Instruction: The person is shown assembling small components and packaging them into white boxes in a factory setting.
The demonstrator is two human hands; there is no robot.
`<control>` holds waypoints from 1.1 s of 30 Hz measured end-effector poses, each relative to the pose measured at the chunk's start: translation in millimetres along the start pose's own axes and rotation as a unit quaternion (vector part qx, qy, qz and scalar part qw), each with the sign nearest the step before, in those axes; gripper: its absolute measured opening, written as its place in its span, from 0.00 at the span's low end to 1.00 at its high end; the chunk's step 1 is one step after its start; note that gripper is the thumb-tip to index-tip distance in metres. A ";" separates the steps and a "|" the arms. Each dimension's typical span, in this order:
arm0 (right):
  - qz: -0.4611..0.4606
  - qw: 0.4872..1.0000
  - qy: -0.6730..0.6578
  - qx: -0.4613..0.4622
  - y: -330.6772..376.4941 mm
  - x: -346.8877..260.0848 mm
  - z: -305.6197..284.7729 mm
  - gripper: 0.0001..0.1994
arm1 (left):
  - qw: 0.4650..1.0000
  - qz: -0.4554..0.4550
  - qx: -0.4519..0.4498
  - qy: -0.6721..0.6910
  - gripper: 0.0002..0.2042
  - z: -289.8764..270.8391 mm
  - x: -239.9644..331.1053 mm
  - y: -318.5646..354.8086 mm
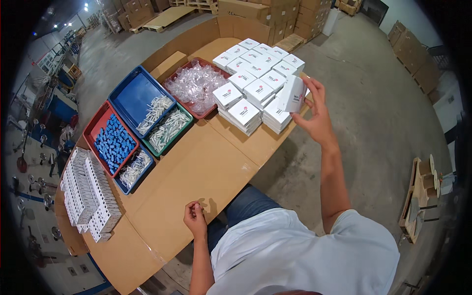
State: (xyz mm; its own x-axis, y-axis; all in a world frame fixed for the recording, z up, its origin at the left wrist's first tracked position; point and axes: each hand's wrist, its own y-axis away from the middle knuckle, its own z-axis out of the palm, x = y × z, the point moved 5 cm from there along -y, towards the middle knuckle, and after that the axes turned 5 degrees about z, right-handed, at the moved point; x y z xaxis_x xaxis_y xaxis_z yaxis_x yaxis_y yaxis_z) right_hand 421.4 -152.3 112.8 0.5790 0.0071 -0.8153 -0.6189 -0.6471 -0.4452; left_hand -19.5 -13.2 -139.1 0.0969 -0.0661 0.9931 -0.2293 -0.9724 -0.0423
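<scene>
Warehouse, grey concrete floor (364, 128); cardboard-covered table (191, 164) runs diagonally across. Clock is from picture centre, 12 at top.

Right hand (318, 117) at 2: gripping one white box (292, 94), thumb at the near edge, fingers on the outer side. Box is tilted, at the 2–3 o'clock edge of the box stacks (258, 88). Can't tell if it touches them.

Left hand (196, 220) at 7: fingers curled in, near the table's near edge. Can't tell if anything small is inside. It's well apart from the boxes.

Step in hand, my read: handling a single box at the stack edge. Lifting off or setting down, one frame doesn't say. If placing: level it, square it to its neighbours, let go without nudging the outer column. If lifting: clear the stack before turning it. Outer column sits close to the table edge, so a bump could cost boxes. Left hand looks available to steady.

Further out: stacks at 1; red tray (207, 113) of clear plastic pieces at 11; large blue tray (128, 96) at 10, overlapping a green tray (175, 138), both with white sticks; second red tray (100, 122) of blue parts at 9; rows of white blocks (102, 199) past 8.
</scene>
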 end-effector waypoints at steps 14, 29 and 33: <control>0.024 0.999 -0.049 0.002 17.0 6.1 17.4 0.41 | 0.993 -0.067 0.005 0.097 0.08 -4.4 -6.6 -9.3; -0.208 0.976 -0.041 -0.056 52.1 -50.9 116.6 0.39 | 0.934 0.312 -0.160 -0.065 0.28 115.5 245.9 -24.1; -0.233 0.967 -0.061 -0.086 60.7 -57.6 136.4 0.39 | 0.943 0.299 -0.142 -0.033 0.22 116.6 236.6 -27.6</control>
State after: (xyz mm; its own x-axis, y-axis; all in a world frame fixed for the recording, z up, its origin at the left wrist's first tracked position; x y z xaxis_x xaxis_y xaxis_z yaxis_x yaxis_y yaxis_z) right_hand 278.1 -88.0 82.2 0.6998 0.4119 -0.5836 -0.2021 -0.6695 -0.7148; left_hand 122.8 -28.0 84.2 -0.0746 -0.6062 0.7918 -0.5114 -0.6584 -0.5523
